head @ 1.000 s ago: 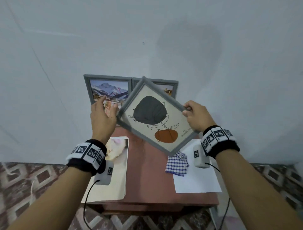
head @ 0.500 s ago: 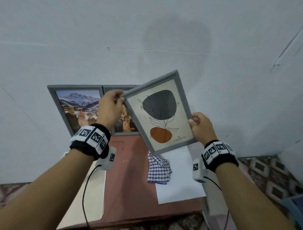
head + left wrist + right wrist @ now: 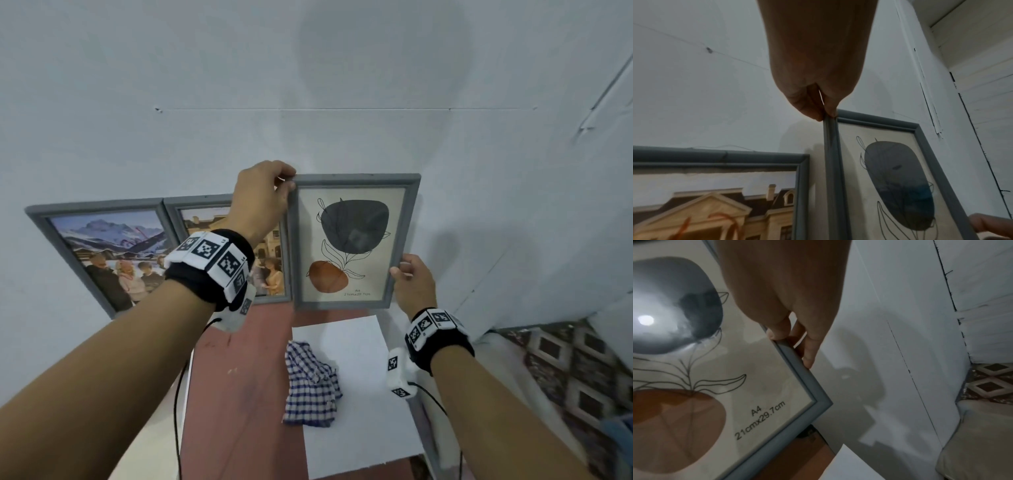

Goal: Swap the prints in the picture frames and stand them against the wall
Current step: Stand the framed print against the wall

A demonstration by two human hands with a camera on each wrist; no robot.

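Observation:
A grey picture frame with an abstract leaf print (image 3: 354,240) stands upright at the back of the table, close to the white wall. My left hand (image 3: 287,180) pinches its top left corner (image 3: 830,123) between thumb and fingers. My right hand (image 3: 402,269) grips its right edge low down, thumb on the front and fingers behind (image 3: 807,356). Left of it two grey frames lean on the wall. One holds a mountain photo (image 3: 102,253). The other holds a building photo (image 3: 219,219) and is partly hidden by my left wrist. Whether the held frame's bottom edge touches the table is unclear.
The red-brown table (image 3: 246,394) carries a white sheet (image 3: 346,411) with a crumpled blue checked cloth (image 3: 310,387) on it. A pale sheet (image 3: 150,445) lies at the table's left side. Patterned floor (image 3: 582,370) shows to the right.
The leaf-print frame has turned from a tilted, diamond-like pose to upright. It has moved right and back toward the wall, beside the building frame. Both hands keep their hold.

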